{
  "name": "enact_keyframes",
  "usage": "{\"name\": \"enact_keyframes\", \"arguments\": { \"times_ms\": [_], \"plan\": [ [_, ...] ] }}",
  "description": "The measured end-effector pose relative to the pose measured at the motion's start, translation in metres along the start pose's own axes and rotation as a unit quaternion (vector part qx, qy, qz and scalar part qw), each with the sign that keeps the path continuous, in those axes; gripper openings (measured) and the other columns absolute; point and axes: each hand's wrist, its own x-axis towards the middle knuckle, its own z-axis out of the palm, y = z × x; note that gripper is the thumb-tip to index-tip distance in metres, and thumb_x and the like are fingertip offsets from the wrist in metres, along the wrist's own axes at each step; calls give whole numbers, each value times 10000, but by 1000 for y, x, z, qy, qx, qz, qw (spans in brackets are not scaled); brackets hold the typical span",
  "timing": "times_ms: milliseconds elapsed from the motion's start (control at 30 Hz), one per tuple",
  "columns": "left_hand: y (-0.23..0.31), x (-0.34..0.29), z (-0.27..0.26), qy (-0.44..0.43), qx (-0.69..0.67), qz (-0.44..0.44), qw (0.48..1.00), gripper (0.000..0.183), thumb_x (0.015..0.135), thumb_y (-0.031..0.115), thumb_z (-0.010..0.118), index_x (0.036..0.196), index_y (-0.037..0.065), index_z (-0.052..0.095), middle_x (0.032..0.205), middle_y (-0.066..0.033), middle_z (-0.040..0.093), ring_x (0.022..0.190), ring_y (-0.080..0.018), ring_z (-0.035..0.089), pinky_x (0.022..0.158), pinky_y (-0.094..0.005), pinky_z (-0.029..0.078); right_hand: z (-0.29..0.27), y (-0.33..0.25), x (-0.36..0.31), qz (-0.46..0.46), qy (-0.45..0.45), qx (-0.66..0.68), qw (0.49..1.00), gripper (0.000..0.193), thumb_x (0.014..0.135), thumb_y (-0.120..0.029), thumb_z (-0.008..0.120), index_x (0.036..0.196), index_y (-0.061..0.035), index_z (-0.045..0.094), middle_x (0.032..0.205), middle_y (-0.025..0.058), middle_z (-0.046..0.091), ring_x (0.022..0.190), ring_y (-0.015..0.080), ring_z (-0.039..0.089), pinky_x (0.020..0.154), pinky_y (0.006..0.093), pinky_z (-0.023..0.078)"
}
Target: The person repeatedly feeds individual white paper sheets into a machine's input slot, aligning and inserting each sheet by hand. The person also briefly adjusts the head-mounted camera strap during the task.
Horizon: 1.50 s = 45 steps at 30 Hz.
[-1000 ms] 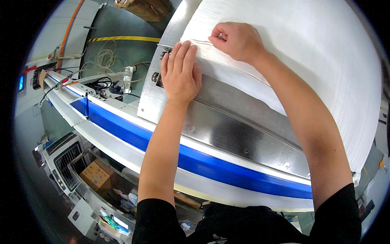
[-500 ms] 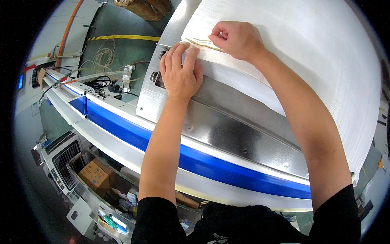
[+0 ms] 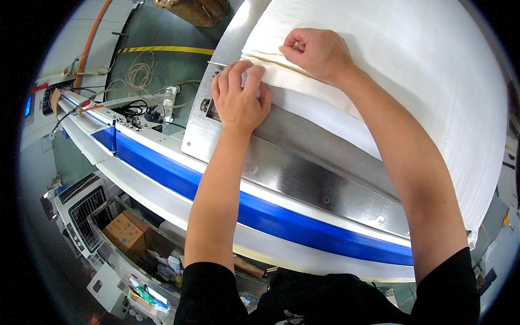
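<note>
A thick, layered stack of white fabric (image 3: 390,59) lies on a metal tabletop (image 3: 216,135), its near edge showing cream-tinted layers. My left hand (image 3: 238,100) rests at the fabric's near left corner, fingers bent and apart, tips touching the cloth's edge. To its right, just above the cloth near that edge, my right hand (image 3: 319,54) is closed, thumb and forefinger curled together. What is between those fingers, if anything, I cannot make out. A smooth white sheet (image 3: 325,119) shows under the layered edge.
A blue strip (image 3: 287,233) and white rails run along the table's near side. Below left stands a bin (image 3: 103,216) holding a cardboard box (image 3: 124,234). Coiled cables (image 3: 138,76) lie on the floor at left, near a yellow-black line (image 3: 168,50).
The layered edge near my hands lies flatter, with its front flap lower and showing more cream-white face. Both hands have barely moved.
</note>
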Motion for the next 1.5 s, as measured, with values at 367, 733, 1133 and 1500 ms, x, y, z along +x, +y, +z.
{"name": "enact_keyframes", "arguments": {
  "times_ms": [367,733,1133,1500],
  "plan": [
    [-33,37,-51,-298,-20,246,922,453,632,124,671,1064,125,535,1176,-65,561,1059,-245,553,955,-422,384,-24,-29,-139,55,59,-51,995,246,881,-297,529,926,-73,621,785,122,614,745,313,600,681,430,472],
    [55,74,-35,-539,320,217,748,492,722,144,644,1201,159,534,1100,-80,612,1011,-246,601,843,-398,452,-209,168,-459,425,19,-347,835,556,941,-455,391,663,-60,667,624,122,623,658,299,615,892,487,396],
    [-38,62,13,-475,323,130,809,134,802,117,611,919,54,628,905,-146,632,874,-296,621,726,-396,485,-367,341,-710,519,-8,-349,780,583,966,-479,228,963,-119,687,967,106,662,1021,272,580,1082,492,211],
    [-67,54,-3,-558,451,122,686,455,805,302,599,1176,44,546,1220,-102,523,1178,-255,444,1023,-406,304,-423,430,-816,548,-161,-295,766,413,769,-189,603,1171,-97,575,1171,173,579,1073,343,546,952,402,407]
  ]
}}
